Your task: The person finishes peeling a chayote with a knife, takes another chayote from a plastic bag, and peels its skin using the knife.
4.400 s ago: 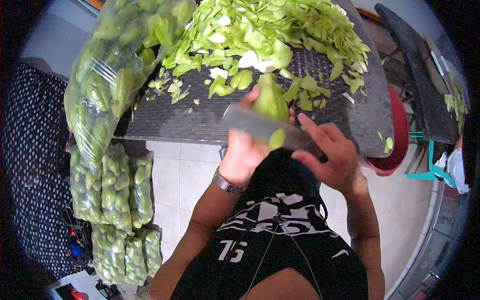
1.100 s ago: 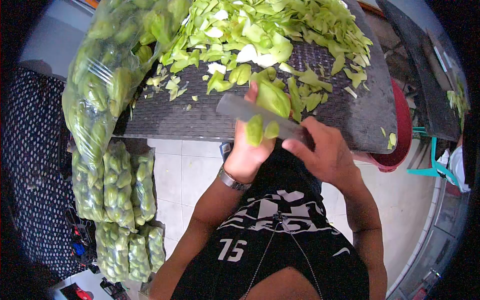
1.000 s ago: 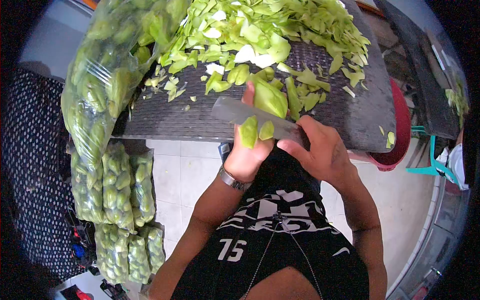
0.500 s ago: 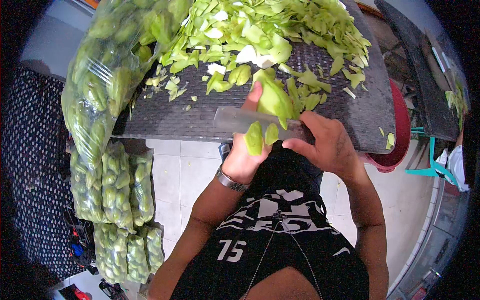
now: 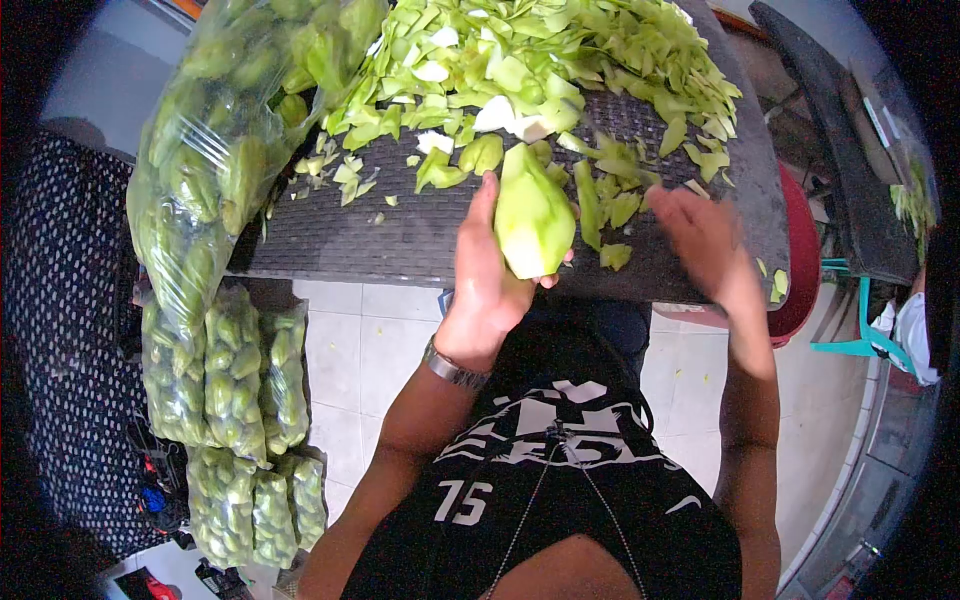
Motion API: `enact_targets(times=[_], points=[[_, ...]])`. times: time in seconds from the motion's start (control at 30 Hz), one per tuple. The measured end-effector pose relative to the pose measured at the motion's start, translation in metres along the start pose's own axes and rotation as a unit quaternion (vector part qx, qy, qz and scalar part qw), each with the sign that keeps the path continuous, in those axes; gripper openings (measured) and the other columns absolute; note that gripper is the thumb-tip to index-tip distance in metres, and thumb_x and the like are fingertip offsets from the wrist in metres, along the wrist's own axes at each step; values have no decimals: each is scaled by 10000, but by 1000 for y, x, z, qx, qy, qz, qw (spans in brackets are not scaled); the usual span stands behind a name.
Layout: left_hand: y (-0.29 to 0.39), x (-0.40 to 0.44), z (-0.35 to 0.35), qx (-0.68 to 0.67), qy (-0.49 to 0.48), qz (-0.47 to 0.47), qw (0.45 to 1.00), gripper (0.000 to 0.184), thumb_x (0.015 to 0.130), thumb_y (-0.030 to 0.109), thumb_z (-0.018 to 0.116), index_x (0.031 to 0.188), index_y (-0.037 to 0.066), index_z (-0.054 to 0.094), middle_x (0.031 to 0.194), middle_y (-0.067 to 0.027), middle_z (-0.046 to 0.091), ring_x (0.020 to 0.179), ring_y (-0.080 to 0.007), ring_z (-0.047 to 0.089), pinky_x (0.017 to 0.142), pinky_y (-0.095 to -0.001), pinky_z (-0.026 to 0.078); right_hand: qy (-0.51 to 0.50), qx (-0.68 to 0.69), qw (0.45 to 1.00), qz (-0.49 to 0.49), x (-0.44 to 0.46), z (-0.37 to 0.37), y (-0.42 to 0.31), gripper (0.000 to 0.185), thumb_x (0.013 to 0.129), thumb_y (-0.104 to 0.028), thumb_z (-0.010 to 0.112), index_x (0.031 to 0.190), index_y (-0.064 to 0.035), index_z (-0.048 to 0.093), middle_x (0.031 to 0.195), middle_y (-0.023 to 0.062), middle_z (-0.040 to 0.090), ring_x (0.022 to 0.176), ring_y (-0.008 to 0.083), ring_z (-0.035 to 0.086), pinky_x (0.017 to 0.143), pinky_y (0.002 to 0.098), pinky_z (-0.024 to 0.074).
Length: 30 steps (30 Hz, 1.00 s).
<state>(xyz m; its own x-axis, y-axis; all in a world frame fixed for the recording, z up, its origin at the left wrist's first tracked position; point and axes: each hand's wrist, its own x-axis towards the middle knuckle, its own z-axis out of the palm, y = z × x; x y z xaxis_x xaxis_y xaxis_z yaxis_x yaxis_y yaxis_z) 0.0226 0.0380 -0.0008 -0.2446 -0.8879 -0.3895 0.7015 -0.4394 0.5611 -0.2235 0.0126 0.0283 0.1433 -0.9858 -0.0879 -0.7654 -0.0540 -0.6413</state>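
Observation:
My left hand (image 5: 490, 270) is closed around a peeled, pale green fruit (image 5: 535, 215), gripping it from the left and below. The fruit is held upright near the table's front edge, its narrower end pointing away from me. To the right, my right hand (image 5: 695, 235) is smeared by motion over the table, fingers curled. A blurred streak that looks like the knife's blade (image 5: 625, 160) extends from it toward the upper left, over loose peels (image 5: 590, 200); its handle is hidden. Some cut peels lie just beyond the fruit.
A large heap of green peelings (image 5: 560, 60) covers the far part of the dark woven-textured table (image 5: 350, 235). At left hangs a clear bag of green fruits (image 5: 215, 170), above several smaller filled bags (image 5: 230, 370). A red tub (image 5: 795, 250) stands below the table's right edge, near a turquoise stool (image 5: 860, 320).
My right hand has moved right and away from the fruit, taking the knife off it. The peel slices on the blade are gone from there. My left hand has turned the fruit more upright.

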Motion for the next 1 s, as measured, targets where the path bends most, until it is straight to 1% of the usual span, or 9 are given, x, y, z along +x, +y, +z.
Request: enact_targets(times=[0.1, 0.2, 0.37, 0.47, 0.57, 0.63, 0.73, 0.83, 1.0], points=[[-9, 15, -21, 34, -34, -10, 999, 545, 1040, 551, 413, 1286, 90, 567, 1027, -154, 713, 732, -287, 689, 473, -317, 515, -37, 5, 994, -100, -24, 13, -25, 511, 944, -498, 676, 918, 10, 632, 809, 249, 642, 796, 451, 654, 657, 497, 504], [-10, 10, -4, -54, -41, -17, 998, 474, 1040, 484, 460, 1243, 80, 600, 936, -97, 721, 660, -261, 698, 447, -345, 524, -32, -23, 980, -194, -39, 24, -38, 581, 894, -563, 701, 979, 5, 617, 812, 225, 641, 782, 437, 664, 647, 497, 517], [2, 0, 2, -34, -112, -65, 991, 536, 1012, 496, 534, 1304, 50, 589, 1082, -141, 714, 926, -250, 719, 837, -400, 592, -24, -66, 968, -239, -40, 23, -38, 597, 856, -578, 727, 984, -9, 603, 833, 201, 646, 770, 414, 676, 629, 492, 529], [4, -2, -1, -49, -134, -79, 987, 514, 1010, 461, 569, 1312, 45, 592, 1120, -143, 707, 981, -239, 710, 908, -408, 571, 3, -69, 960, -272, -37, 26, -31, 591, 841, -574, 743, 975, -17, 599, 835, 193, 645, 764, 412, 675, 626, 486, 532], [3, 1, -6, -58, -118, -86, 988, 495, 1003, 433, 603, 1314, 48, 597, 1130, -126, 709, 974, -229, 712, 875, -387, 580, -15, -75, 969, -236, -35, 19, -23, 583, 823, -569, 760, 980, -30, 603, 843, 181, 646, 760, 415, 671, 620, 481, 535], [2, 1, -9, -46, -118, -67, 990, 489, 999, 423, 616, 1316, 51, 599, 1133, -113, 711, 971, -221, 714, 862, -371, 582, 2, -69, 965, -254, -30, 19, -14, 577, 813, -567, 768, 972, -38, 600, 840, 176, 644, 760, 420, 668, 619, 485, 533], [-3, 0, -2, -30, -70, -75, 994, 525, 991, 506, 562, 1286, 74, 607, 1030, -118, 720, 778, -268, 709, 578, -393, 578, 8, -77, 961, -264, -25, 17, -7, 571, 810, -565, 771, 958, -44, 592, 832, 172, 638, 756, 422, 665, 616, 489, 529], [-3, 0, -2, -18, -58, -94, 994, 530, 990, 512, 557, 1286, 74, 604, 1020, -111, 720, 779, -273, 699, 595, -415, 569, 1, -84, 962, -261, -25, 16, -9, 568, 816, -571, 761, 950, -48, 584, 824, 171, 633, 755, 422, 665, 614, 491, 528], [-3, 2, -4, -26, -44, -117, 992, 543, 989, 520, 551, 1280, 65, 606, 958, -132, 721, 660, -272, 691, 488, -346, 547, -4, -116, 967, -226, -32, 19, -19, 571, 832, -589, 737, 949, -53, 580, 830, 172, 637, 763, 419, 668, 615, 498, 526]])
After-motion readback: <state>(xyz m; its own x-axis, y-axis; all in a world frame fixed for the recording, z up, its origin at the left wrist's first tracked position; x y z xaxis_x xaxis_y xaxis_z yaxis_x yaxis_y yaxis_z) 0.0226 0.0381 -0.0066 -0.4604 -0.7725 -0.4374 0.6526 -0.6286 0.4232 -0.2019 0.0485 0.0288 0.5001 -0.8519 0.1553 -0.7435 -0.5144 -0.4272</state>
